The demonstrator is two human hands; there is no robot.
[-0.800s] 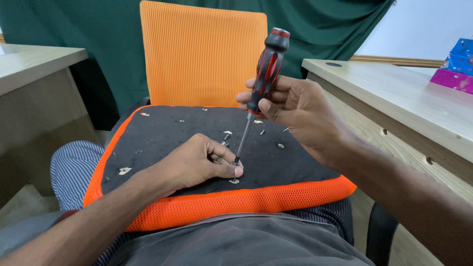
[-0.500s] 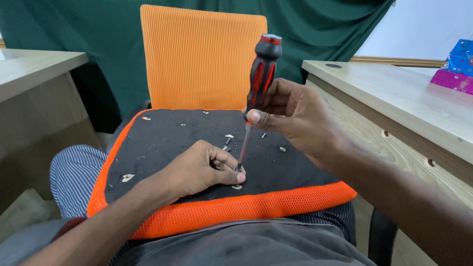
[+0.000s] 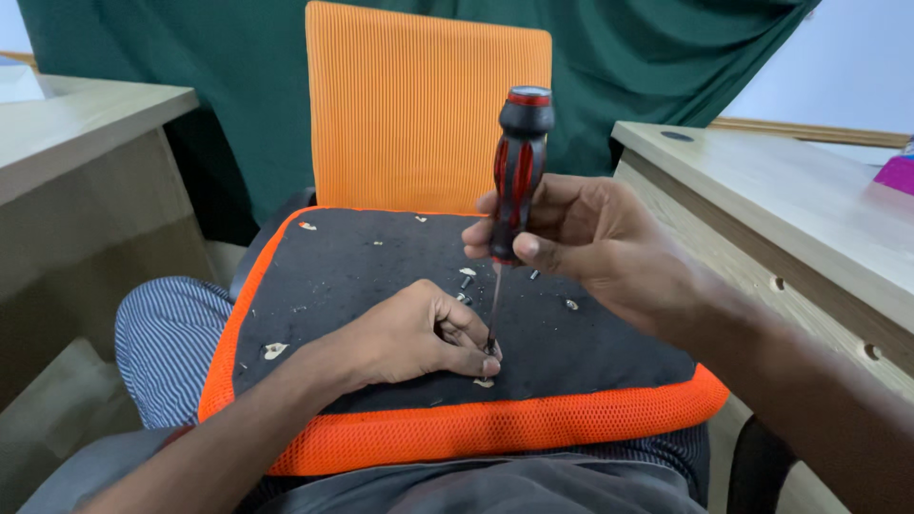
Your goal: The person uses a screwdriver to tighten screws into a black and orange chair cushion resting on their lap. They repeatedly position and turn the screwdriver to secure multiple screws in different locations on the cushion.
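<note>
We have the right hand (image 3: 581,238) wrapped around the red-and-black screwdriver (image 3: 514,176), held nearly upright over the orange seat cushion (image 3: 381,276) across our lap; the left hand (image 3: 419,333), fingers curled together, steadies its tip, with loose screws (image 3: 466,281) just beyond.

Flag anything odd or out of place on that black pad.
Loose screws and pale torn scraps lie scattered over the black pad. The right hand holds the screwdriver upright; the left hand pinches at its tip.
</note>
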